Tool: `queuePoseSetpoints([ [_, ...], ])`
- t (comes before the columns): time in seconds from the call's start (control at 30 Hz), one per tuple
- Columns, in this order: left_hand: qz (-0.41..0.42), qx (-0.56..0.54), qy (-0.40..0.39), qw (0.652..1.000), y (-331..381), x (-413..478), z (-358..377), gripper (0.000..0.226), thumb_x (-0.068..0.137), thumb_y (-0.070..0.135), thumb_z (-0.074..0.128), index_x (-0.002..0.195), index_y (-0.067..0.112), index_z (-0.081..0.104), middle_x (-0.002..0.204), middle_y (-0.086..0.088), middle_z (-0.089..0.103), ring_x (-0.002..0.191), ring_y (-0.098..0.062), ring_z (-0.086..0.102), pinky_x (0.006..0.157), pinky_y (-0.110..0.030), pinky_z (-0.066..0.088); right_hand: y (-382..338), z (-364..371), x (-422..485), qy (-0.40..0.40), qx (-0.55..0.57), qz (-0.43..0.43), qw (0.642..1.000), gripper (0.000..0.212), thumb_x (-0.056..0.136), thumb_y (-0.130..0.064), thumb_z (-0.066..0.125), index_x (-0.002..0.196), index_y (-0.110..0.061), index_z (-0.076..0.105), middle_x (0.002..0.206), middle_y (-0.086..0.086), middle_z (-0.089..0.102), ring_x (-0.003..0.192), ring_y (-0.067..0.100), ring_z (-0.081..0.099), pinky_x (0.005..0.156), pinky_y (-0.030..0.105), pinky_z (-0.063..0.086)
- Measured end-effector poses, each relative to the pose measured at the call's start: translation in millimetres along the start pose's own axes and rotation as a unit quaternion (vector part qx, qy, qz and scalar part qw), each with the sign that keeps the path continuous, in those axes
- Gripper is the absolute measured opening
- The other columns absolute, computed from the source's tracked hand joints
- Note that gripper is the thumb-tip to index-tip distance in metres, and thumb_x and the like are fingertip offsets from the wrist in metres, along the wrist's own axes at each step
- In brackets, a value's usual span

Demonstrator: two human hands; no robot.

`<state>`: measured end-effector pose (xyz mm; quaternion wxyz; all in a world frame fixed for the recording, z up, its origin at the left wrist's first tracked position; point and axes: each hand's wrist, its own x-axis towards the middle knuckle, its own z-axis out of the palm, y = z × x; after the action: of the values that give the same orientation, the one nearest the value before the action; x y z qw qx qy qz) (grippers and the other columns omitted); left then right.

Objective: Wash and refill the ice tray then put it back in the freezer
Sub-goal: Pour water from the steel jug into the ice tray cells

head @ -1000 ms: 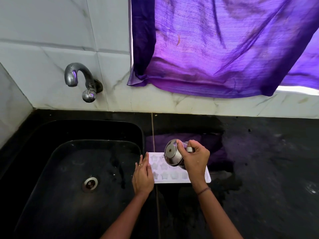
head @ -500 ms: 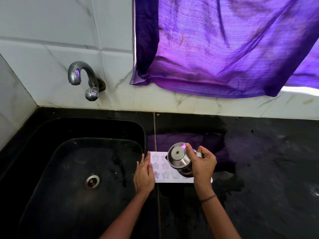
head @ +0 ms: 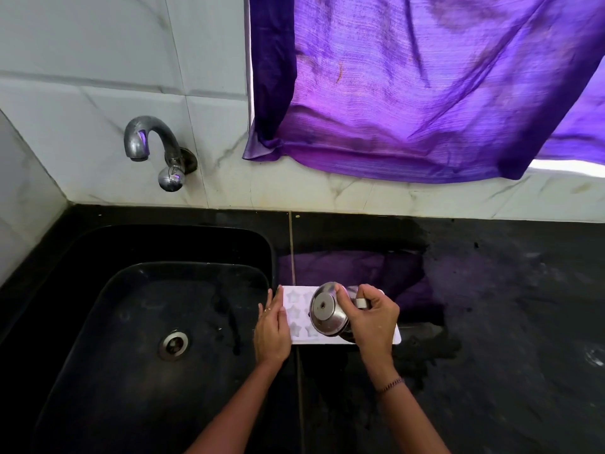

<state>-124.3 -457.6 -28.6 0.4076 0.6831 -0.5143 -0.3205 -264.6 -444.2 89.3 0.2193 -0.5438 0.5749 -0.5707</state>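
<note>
A white ice tray with star-shaped cells lies flat on the black counter just right of the sink. My left hand rests on its left end with fingers straight. My right hand grips the handle of a small steel cup, which is tipped on its side over the tray's middle, its base facing me. The cup and hand hide the tray's right half.
A black sink with a steel drain lies to the left. A chrome tap sticks out of the tiled wall above it. A purple curtain hangs over the back wall. The counter right of the tray looks wet.
The tipped cup and my right hand have shifted slightly right along the tray. My left hand has stayed on the tray's left end.
</note>
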Motion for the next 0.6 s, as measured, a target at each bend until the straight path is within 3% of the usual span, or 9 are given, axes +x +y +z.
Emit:
queuePoseSetpoints([
  [0.2, -0.005, 0.011, -0.002, 1.0, 0, -1, -1, 0.057, 0.087, 0.029, 0.022, 0.141, 0.026, 0.038, 0.151, -0.001, 0.033, 0.141, -0.013, 0.025, 0.115, -0.02, 0.011, 1, 0, 0, 0.0, -0.025, -0.026, 0.999, 0.05, 0.073, -0.006, 0.079, 0.049, 0.005, 0.037, 0.045, 0.011, 0.038, 0.047, 0.009, 0.032, 0.049, 0.023, 0.033],
  [0.3, -0.004, 0.008, 0.001, 1.0, 2, -2, -2, 0.058, 0.086, 0.028, 0.022, 0.141, 0.024, 0.04, 0.15, -0.001, 0.033, 0.14, -0.011, 0.025, 0.116, -0.023, 0.014, 6, 0, 2, -0.006, -0.043, -0.029, 0.999, 0.042, 0.073, -0.009, 0.079, 0.052, 0.008, 0.047, 0.048, 0.015, 0.05, 0.049, 0.027, 0.045, 0.053, 0.03, 0.039],
  [0.5, -0.014, 0.014, -0.001, 1.0, 5, -3, -3, 0.05, 0.093, 0.024, 0.027, 0.141, 0.026, 0.038, 0.152, 0.0, 0.031, 0.142, -0.019, 0.022, 0.115, -0.033, 0.022, 11, 0, 3, 0.002, -0.06, -0.031, 0.998, 0.037, 0.073, -0.009, 0.08, 0.056, 0.01, 0.053, 0.052, 0.019, 0.056, 0.055, 0.035, 0.051, 0.055, 0.013, 0.036],
  [0.6, -0.016, 0.018, -0.003, 1.0, 4, -3, -3, 0.052, 0.091, 0.026, 0.026, 0.142, 0.029, 0.037, 0.152, 0.001, 0.03, 0.143, -0.022, 0.022, 0.114, -0.031, 0.022, 9, 0, 2, 0.001, -0.049, -0.024, 0.999, 0.04, 0.073, -0.01, 0.079, 0.054, 0.009, 0.05, 0.05, 0.018, 0.051, 0.051, 0.032, 0.047, 0.052, 0.03, 0.04],
])
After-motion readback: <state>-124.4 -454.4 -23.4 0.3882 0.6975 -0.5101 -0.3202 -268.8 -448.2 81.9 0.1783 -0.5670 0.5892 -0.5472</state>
